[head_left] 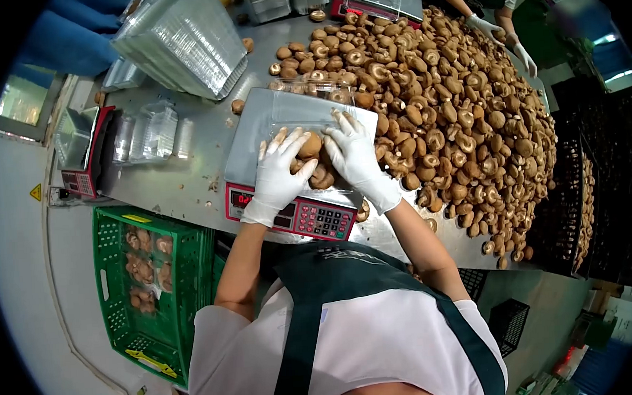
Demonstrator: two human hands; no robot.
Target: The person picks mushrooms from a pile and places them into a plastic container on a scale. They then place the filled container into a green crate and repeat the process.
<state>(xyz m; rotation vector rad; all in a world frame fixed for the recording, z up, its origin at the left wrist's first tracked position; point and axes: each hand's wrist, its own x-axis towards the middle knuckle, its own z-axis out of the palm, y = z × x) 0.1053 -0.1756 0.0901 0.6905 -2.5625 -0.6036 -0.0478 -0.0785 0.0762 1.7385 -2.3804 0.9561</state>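
A handful of brown round-capped mushrooms (315, 163) lies bunched between the white-gloved fingers (289, 143) of the left hand (277, 174) and those of the right hand (355, 155). The fingers of both hands are splayed against the bunch from either side. The uppermost mushroom is a smooth tan cap, dome up, touching the left fingertips. Just below it sit darker, wrinkled caps, tilted on edge, pressed against the inner side of the right fingers. Part of the bunch is hidden beneath both sets of fingers.
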